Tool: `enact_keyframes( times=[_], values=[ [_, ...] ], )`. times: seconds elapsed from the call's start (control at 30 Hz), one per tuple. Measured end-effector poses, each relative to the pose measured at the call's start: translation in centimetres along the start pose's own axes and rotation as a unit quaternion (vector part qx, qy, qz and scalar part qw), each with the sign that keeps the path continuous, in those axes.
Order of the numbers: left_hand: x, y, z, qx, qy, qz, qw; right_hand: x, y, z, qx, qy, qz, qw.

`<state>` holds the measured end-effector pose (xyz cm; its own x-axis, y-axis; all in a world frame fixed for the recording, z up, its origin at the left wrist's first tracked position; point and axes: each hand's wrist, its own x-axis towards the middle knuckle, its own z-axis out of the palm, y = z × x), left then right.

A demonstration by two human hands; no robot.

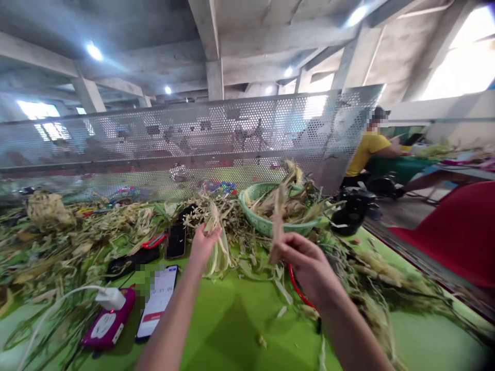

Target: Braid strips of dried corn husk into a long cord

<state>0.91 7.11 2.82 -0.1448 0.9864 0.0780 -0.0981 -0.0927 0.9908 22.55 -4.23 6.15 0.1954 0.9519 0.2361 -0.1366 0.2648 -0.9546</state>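
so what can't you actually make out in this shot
Head view only:
- Phone screen: top corner pixelated, text too small to read.
- Left hand: its grip on the corn husks hides any cob.
- Husk strip in the right hand: motion-blurred.
- Green basket: contents partly hidden by husks.

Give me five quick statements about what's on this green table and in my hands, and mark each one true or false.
1. The left hand grips a husked ear of corn. True.
2. The right hand is empty. False: it pinches a strip of dry husk held upright.
3. The green basket holds husks. True.
4. The smartphone lies face down. False: its lit screen faces up, beside a magenta power bank.
5. The person in the yellow shirt stands at this same table. False: that person sits at another table beyond the perforated metal screen.
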Motion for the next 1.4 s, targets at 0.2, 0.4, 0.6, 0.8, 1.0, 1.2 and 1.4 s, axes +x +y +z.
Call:
enact_keyframes(
  times=[0.2, 0.4, 0.6, 0.8, 1.0, 1.2, 1.4],
  values=[
    [-4.9, 0.7, 1.3, 0.055, -0.16, 0.003, 0.986, 0.1, 2.7, 2.7, -0.026, -0.062, 0.048, 0.997],
    [-7.5, 0.0, 1.8, 0.022, -0.241, -0.036, 0.97, -0.1, 4.3, 3.2, -0.069, -0.105, 0.04, 0.991],
    [-6.5, -1.1, 1.0, 0.023, -0.25, -0.031, 0.967, -0.2, 6.0, 3.3, -0.169, -0.1, 0.038, 0.98],
    [-6.9, -1.1, 0.6, 0.038, -0.279, -0.029, 0.959, -0.2, 6.2, 3.4, -0.131, -0.107, 0.047, 0.984],
    [-7.0, -1.1, 0.5, 0.064, -0.293, -0.016, 0.954, -0.4, 6.1, 3.1, -0.202, -0.105, 0.035, 0.973],
    [-7.5, -1.3, 0.5, 0.095, -0.282, 0.029, 0.954, -0.7, 5.2, 3.6, -0.333, -0.098, -0.023, 0.937],
    [-7.4, -1.7, 0.6, 0.123, -0.279, 0.067, 0.95, -1.2, 5.0, 4.6, -0.449, -0.033, -0.039, 0.892]
  ],
)
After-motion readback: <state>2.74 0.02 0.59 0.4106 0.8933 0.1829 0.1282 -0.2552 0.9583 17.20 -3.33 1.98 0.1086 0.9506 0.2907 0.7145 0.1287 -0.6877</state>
